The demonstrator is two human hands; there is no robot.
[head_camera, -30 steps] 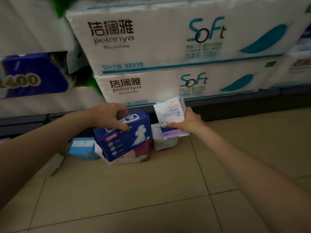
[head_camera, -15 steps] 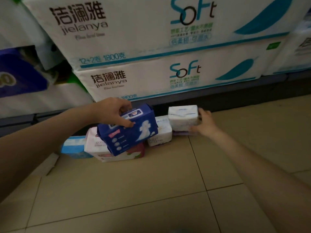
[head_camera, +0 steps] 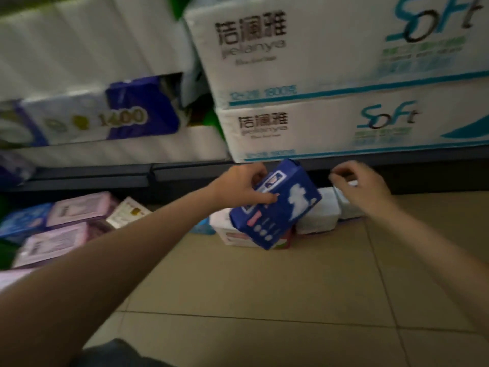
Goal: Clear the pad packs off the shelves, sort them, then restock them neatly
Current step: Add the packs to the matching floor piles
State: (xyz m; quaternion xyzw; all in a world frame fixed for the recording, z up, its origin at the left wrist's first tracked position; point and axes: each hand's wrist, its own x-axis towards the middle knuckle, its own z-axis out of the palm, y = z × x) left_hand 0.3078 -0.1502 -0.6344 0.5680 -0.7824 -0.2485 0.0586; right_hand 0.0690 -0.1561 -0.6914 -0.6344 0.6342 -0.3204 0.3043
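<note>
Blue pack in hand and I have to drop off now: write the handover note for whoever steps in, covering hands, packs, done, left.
Left hand: grips the blue pack, tilted over the pink-and-white pack on the floor.
Right hand: holds nothing, fingers loosely curled above the white packs by the shelf base.
Pink packs lie grouped on the floor at far left.
Done: packs are off the shelf and partly grouped.
Left: place the blue pack, finish sorting, restock.

Bare floor tiles [head_camera: 264, 287] free – pad packs [head_camera: 316, 215] block shelf base [head_camera: 185, 170]
</note>
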